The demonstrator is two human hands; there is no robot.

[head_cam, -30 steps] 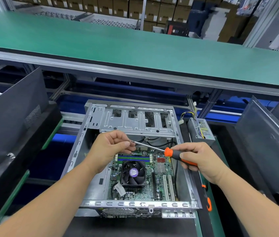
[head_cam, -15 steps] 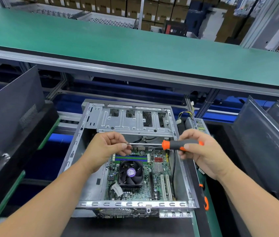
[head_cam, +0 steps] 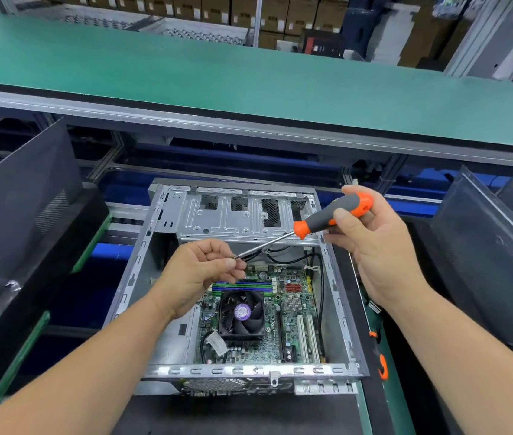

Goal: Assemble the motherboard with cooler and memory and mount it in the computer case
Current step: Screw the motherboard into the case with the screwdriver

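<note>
While the right hand [head_cam: 374, 246] grips the screwdriver [head_cam: 330, 219] by its handle, the left hand [head_cam: 198, 274] pinches its tip above the motherboard [head_cam: 283, 309], which lies inside the open computer case [head_cam: 336, 296] at the bench's near edge.

Bright, even overhead light, with soft, weak shadows. Glare shows on the case [head_cam: 242, 370] front rail and a sheen on the green belt [head_cam: 248, 80]. Wide-angle bending curves the belt's edge. The far boxes [head_cam: 280, 14] and right edge are blurred; the centre is sharp.
</note>
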